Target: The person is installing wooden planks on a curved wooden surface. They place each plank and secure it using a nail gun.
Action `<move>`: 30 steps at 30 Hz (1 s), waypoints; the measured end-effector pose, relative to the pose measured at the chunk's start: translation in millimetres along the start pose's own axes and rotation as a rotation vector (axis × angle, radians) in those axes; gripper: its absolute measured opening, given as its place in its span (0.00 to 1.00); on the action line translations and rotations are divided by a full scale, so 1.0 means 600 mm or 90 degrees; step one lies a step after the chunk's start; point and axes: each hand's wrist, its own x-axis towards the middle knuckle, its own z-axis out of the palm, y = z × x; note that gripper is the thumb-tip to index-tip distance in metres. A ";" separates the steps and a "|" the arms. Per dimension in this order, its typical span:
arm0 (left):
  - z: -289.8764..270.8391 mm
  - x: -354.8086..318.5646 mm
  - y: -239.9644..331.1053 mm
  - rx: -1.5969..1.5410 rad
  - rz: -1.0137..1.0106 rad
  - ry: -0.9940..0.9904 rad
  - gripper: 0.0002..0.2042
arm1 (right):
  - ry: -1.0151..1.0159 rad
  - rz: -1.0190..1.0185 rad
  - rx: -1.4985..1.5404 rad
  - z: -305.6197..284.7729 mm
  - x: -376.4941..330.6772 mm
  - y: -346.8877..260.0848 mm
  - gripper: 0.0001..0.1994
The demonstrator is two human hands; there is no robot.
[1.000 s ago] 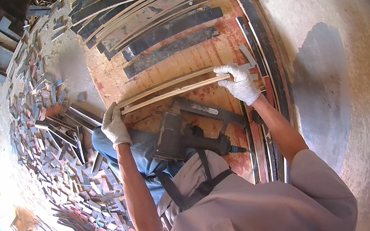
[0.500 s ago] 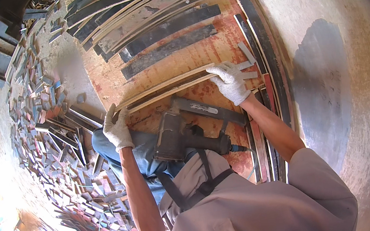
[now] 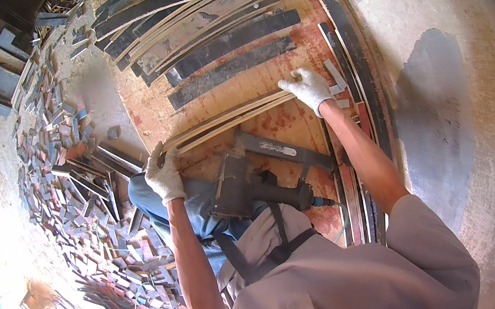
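Note:
Two long, narrow wooden strips (image 3: 233,117), with pale edges and a dark gap between them, lie side by side across the board in front of me. My left hand (image 3: 163,174), in a whitish knitted glove, curves round their left end with thumb and fingers. At the other end, my right hand (image 3: 309,90), gloved alike, holds the strips, its fingertips reaching past their far edge. Its grip is partly hidden. A dark nail gun (image 3: 233,185) with a long magazine (image 3: 272,146) rests by my lap, touched by neither hand.
Dark-faced wooden strips (image 3: 232,46) lie in rows on the stained board (image 3: 209,106) ahead. Long strips (image 3: 352,64) line its right edge, near small grey offcuts (image 3: 334,74). A heap of wood scraps (image 3: 103,231) spreads at left. A hose (image 3: 343,217) runs from the nail gun.
My right hand has shifted slightly up and its fingers have changed position at the strips' end. My left hand still holds the other end. The whole view has shifted slightly.

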 end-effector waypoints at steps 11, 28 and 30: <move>0.002 0.002 0.004 -0.013 -0.004 0.012 0.16 | 0.094 -0.014 0.511 -0.007 0.008 -0.050 0.19; 0.009 -0.002 -0.002 0.174 -0.088 0.116 0.14 | -0.042 0.049 0.654 -0.042 -0.055 0.088 0.19; 0.006 -0.002 -0.010 0.069 -0.161 0.114 0.12 | -0.061 0.044 0.606 -0.023 -0.075 0.069 0.20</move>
